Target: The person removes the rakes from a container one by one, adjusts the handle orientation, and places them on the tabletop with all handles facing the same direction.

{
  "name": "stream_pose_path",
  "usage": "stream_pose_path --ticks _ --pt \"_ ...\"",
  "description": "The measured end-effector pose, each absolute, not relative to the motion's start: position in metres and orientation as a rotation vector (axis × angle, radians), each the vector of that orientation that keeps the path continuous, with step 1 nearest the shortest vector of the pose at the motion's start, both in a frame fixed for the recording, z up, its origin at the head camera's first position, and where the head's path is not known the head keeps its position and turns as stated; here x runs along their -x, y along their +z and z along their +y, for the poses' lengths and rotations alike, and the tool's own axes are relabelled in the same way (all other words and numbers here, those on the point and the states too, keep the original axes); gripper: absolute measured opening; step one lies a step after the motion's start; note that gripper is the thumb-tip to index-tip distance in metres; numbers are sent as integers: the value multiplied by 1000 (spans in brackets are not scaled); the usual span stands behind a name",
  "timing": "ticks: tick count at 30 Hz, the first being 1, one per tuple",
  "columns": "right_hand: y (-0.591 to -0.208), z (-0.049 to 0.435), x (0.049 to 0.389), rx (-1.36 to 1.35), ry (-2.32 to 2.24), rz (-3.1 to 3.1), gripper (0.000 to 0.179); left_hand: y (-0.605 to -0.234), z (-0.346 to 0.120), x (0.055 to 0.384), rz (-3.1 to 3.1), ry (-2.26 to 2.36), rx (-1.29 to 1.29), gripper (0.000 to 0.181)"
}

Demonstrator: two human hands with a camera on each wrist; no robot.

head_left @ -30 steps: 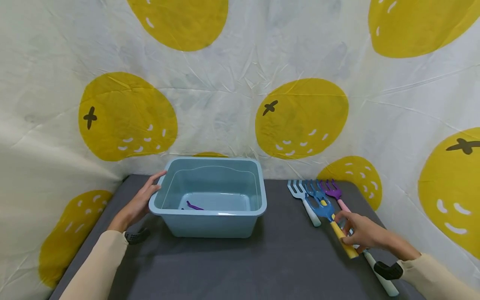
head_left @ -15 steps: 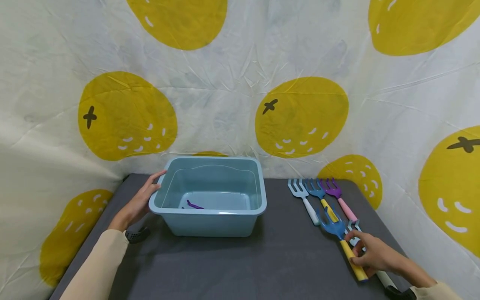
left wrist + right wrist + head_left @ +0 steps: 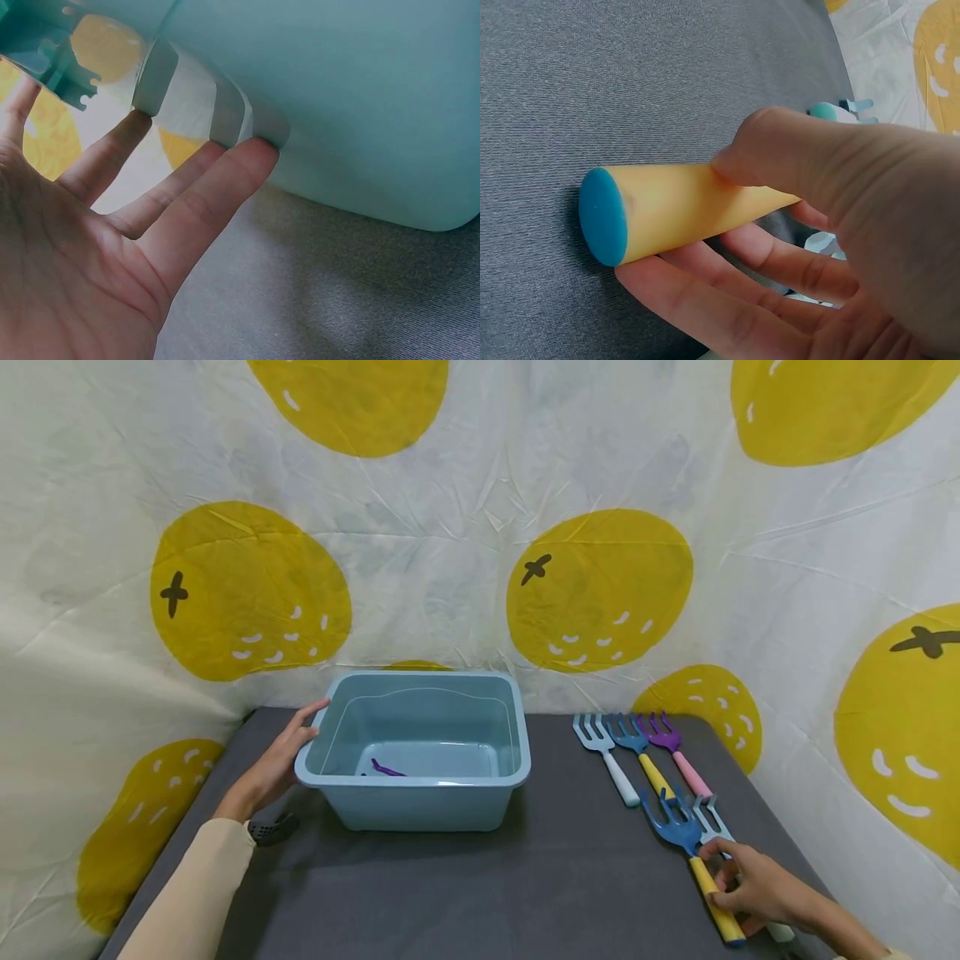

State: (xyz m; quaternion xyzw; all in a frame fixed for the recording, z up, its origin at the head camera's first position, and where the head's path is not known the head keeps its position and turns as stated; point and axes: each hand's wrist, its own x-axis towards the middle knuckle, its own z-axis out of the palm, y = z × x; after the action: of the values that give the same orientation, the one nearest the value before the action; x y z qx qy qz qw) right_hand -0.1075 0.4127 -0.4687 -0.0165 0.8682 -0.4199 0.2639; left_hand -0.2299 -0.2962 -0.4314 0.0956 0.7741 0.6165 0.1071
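Observation:
My right hand [image 3: 765,889] pinches the yellow handle of a blue garden hand fork [image 3: 678,833] at the table's right side. In the right wrist view the thumb lies on one side of the yellow handle [image 3: 667,206], fingers on the other, its blue end cap close over the cloth. Partly hidden beneath that hand is a pale blue hand fork [image 3: 712,827]. My left hand [image 3: 273,768] rests against the left side of a light blue plastic basin [image 3: 416,806]. Its fingers [image 3: 199,199] are stretched out, fingertips at the basin wall [image 3: 367,120].
Behind the right hand lie a pale blue fork [image 3: 597,741], another blue fork [image 3: 630,741] with a yellow handle, and a purple fork [image 3: 664,737] with a pink handle. Something purple [image 3: 386,768] shows inside the basin. A fruit-print curtain [image 3: 435,585] backs the grey table [image 3: 540,893].
My right hand has drawn the blue fork toward the front and right, uncovering the other blue fork behind it. The left hand and basin have stayed put.

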Motion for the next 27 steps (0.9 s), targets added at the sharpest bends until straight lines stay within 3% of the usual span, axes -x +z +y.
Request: stream_pose_path --ticks 21,27 --pt "-469 403 107 -115 -981 2390 45 -431 -295 229 2292 1800 -265 60" --pt "-456 407 111 -7 -1001 2322 50 -432 -295 230 2276 1816 -258 60"
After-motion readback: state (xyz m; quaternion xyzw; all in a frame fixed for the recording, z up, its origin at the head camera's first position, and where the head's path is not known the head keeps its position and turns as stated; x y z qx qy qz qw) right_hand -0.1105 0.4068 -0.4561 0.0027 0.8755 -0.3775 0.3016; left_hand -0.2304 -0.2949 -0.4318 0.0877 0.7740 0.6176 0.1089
